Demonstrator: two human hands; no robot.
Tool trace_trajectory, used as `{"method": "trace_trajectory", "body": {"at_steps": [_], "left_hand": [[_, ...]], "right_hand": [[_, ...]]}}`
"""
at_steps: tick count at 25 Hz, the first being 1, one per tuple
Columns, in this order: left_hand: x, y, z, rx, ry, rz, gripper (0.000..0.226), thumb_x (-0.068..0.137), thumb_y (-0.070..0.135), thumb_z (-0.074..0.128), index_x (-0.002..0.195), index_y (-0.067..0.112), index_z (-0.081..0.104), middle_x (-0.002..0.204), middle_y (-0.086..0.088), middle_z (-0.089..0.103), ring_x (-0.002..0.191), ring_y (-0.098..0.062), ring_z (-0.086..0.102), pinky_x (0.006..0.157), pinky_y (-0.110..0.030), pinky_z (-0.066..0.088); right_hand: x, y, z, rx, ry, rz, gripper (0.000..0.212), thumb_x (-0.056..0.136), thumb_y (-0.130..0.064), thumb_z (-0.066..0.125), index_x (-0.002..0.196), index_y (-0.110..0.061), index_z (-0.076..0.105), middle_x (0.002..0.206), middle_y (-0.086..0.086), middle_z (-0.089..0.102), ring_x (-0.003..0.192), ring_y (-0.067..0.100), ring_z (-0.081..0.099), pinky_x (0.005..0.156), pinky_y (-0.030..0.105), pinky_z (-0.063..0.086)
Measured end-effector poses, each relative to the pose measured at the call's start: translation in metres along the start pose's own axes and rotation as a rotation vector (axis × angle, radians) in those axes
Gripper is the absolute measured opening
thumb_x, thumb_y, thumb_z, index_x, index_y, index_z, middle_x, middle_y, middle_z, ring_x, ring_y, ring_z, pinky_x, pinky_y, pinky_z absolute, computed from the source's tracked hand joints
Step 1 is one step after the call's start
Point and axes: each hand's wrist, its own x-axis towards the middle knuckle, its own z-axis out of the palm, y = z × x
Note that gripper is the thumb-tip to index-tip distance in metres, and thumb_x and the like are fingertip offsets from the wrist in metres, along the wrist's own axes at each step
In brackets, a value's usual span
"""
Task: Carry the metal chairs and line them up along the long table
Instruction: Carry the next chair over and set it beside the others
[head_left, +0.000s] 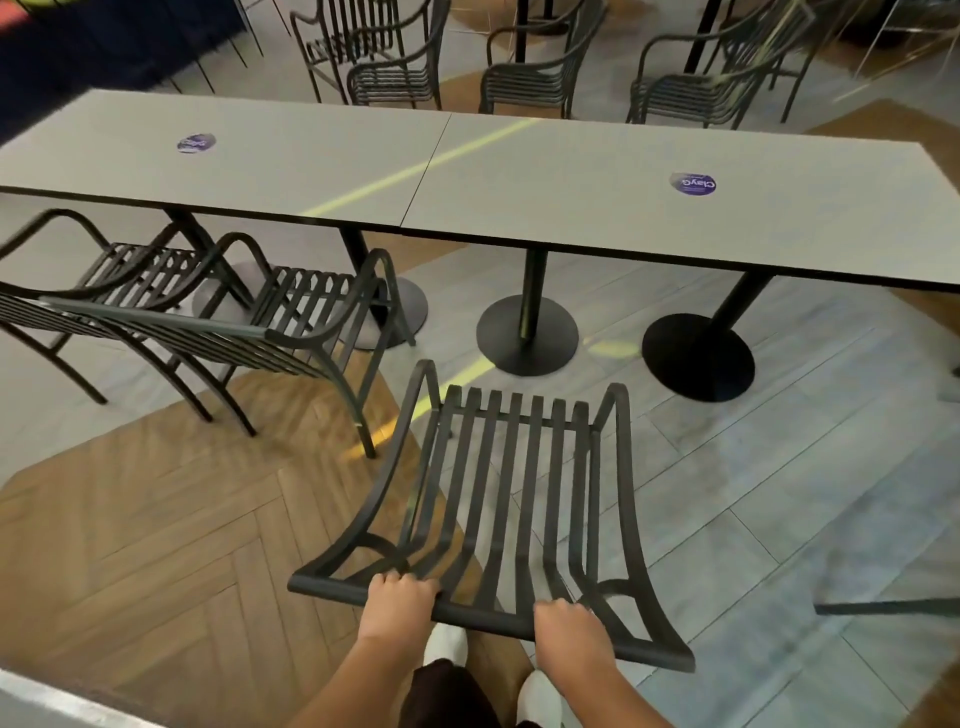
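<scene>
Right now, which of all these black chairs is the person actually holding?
The chair nearest the camera: the left hand and right hand grip its top rail. The others stand untouched along the table.

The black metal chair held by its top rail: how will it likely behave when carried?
The chair looks rigid: slats and arms are welded metal. It probably hangs front-heavy, since both the left hand and right hand grip only the back rail. Its smooth rail may slip.
</scene>
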Motion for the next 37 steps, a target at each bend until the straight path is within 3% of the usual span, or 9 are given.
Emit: {"method": "trace_trajectory", "body": {"at_steps": [16,27,37], "left_hand": [[0.153,-0.015,-0.105,0.012,0.007,0.038,0.035,0.104,0.017,0.055,0.138,0.026,0.055,0.13,-0.003,0.064,0.129,-0.026,0.055,0.117,-0.043,0.033],[0.266,-0.047,-0.169,0.032,-0.063,0.06,0.036,0.1,0.017,0.059,0.135,0.029,0.056,0.12,-0.001,0.068,0.119,-0.025,0.059,0.109,-0.042,0.038],[0.289,-0.054,-0.189,-0.038,-0.086,0.106,0.036,0.101,0.014,0.059,0.135,0.024,0.059,0.126,-0.004,0.065,0.123,-0.026,0.056,0.115,-0.043,0.037]], "right_hand": [[0.137,0.029,-0.117,-0.096,0.024,0.092,0.033,0.097,-0.005,0.052,0.128,-0.013,0.059,0.122,0.011,0.064,0.115,0.032,0.061,0.097,0.044,0.052],[0.235,0.033,-0.195,-0.05,0.037,0.141,0.028,0.098,-0.009,0.055,0.124,-0.016,0.062,0.117,0.008,0.067,0.11,0.029,0.065,0.096,0.043,0.054],[0.24,0.042,-0.223,0.195,0.057,0.066,0.033,0.096,-0.034,0.066,0.127,-0.022,0.063,0.115,0.002,0.066,0.109,0.021,0.064,0.094,0.034,0.053]]}}
